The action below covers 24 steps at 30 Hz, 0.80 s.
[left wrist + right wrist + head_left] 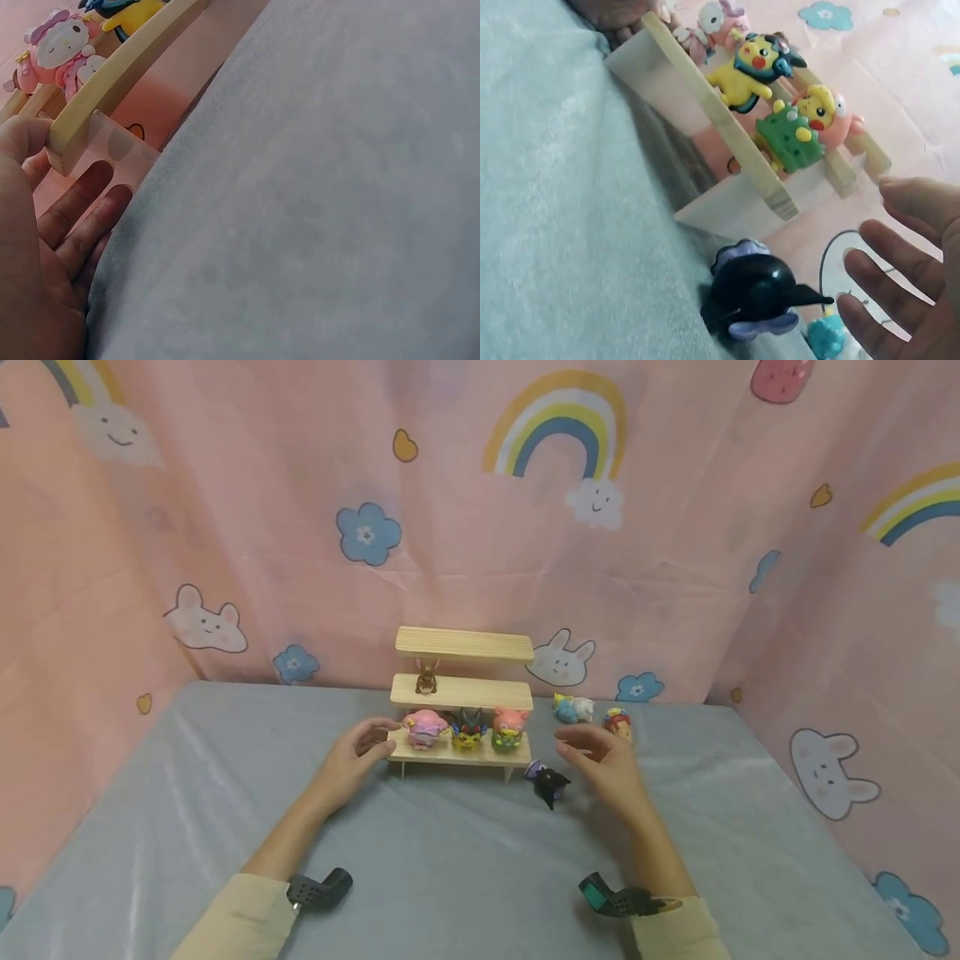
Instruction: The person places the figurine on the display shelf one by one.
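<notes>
A three-tier wooden display shelf (461, 692) stands on the table. My left hand (351, 766) is at the left end of its lowest board (120, 71), thumb right at the board's end and other fingers loosely extended below it. On that board sit a pink figurine (425, 729), a yellow one with a dark-and-blue hood (468, 732) and a yellow one in a pink-and-green costume (509, 731). My right hand (606, 768) hovers right of the shelf, fingers spread and holding nothing. A black-and-purple figurine (751, 289) lies on its side below those fingers.
A small brown figurine (426, 678) stands on the middle board. Behind my right hand, a blue-and-white figurine (573, 708) and a red-and-tan one (618, 723) lie on the grey cloth (465, 860). A pink patterned curtain (450, 585) hangs behind the table.
</notes>
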Each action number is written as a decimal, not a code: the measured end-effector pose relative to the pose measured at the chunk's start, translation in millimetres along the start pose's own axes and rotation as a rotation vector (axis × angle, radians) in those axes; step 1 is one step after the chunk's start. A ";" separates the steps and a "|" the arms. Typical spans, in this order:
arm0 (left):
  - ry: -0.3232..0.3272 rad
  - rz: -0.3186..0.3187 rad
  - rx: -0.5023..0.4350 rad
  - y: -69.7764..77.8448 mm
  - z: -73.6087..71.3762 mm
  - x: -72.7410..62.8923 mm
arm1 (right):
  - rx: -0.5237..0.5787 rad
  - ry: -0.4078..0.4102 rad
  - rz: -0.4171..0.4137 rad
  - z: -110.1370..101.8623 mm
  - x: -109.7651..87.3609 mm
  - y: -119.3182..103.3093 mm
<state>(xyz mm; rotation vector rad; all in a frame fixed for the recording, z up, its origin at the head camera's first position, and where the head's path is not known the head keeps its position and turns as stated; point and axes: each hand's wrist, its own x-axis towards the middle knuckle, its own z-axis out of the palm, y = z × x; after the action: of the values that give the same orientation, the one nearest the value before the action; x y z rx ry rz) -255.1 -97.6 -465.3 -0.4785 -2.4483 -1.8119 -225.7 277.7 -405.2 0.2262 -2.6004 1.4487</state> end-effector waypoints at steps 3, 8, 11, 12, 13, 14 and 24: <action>0.000 0.002 -0.001 0.1 0.5 0.9 | -0.027 -0.059 -0.013 -1.4 -1.3 5.2; -0.006 -0.001 -0.008 -0.2 0.8 0.7 | -0.049 -0.164 -0.007 -1.0 -3.0 14.5; -0.008 -0.003 -0.008 -0.9 0.5 0.0 | -0.054 -0.217 0.016 1.1 -2.1 20.4; -0.007 -0.004 -0.008 -0.9 0.2 -0.3 | -0.060 -0.234 0.021 1.8 -1.7 22.1; -0.006 -0.007 -0.005 -1.0 0.0 -0.5 | -0.065 -0.247 0.031 2.5 -1.5 23.5; -0.006 -0.007 -0.004 -1.2 -0.1 -0.5 | -0.072 -0.259 0.039 2.9 -1.3 24.9; -0.003 -0.004 -0.006 1.0 -0.3 0.2 | -0.158 -0.326 0.019 4.0 -2.3 33.5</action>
<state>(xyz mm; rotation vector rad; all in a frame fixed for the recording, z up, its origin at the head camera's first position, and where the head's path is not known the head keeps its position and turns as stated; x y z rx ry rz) -255.1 -97.6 -464.2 -0.4779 -2.4481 -1.8217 -230.6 291.9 -435.6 0.4534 -2.9641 1.2961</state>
